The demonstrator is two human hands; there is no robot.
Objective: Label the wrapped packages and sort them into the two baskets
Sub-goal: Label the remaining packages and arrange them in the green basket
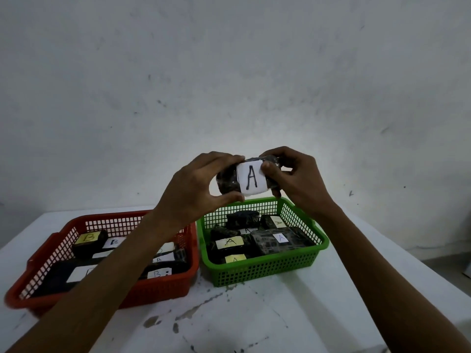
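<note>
1. Held up above the far rim of the green basket (265,270): a dark wrapped package (227,181), gripped from both sides, well clear of the tabletop (293,312).
2. Left hand (193,184) closed on the package's left end, thumb underneath, fingers curled over the top.
3. Right hand (298,179) closed on the right end, thumb pressed onto the edge of a white label (252,180) marked "A", fingers wrapped behind.
4. Label stuck across the front of the package, facing the camera.
5. In the green basket, right of centre: several dark packages with "A" labels (230,242), white and yellow.
6. In the red basket (158,289), just beside the green one on its left: dark packages with "B" labels (88,237), partly hidden behind the left forearm.
7. Both baskets resting on the white, scuffed tabletop, before a pale wall (229,72).
</note>
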